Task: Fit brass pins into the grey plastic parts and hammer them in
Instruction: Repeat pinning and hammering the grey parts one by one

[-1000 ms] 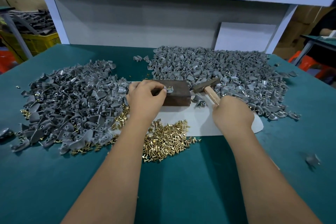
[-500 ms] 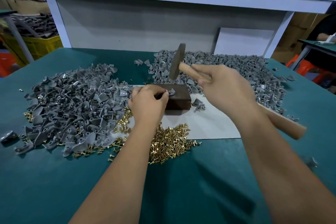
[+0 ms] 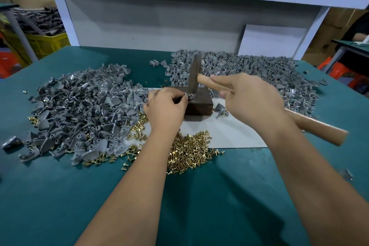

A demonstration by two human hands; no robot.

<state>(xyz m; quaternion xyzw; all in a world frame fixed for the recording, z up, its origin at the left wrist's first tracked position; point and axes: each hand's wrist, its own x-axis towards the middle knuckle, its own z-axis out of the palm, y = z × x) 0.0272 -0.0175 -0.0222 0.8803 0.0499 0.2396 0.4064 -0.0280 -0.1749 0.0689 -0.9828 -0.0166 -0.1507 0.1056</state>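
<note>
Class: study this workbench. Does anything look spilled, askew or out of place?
Mostly orderly heaps. Strays stand out: one grey part lies alone near the table's right edge, another at the left edge, and brass pins have scattered off the white sheet onto the green mat.

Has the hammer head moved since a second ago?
Yes. The hammer head has come up off the white sheet and now stands over the dark block.

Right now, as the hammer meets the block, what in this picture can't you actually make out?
All in the head view:
- The grey part on the dark block: mostly hidden by the left hand and the hammer head.
- Its brass pin: covered by the hammer face, depth unknowable.
- The right hand's grip: palm side faces away.
- The loose brass pins: too small to count.
</note>
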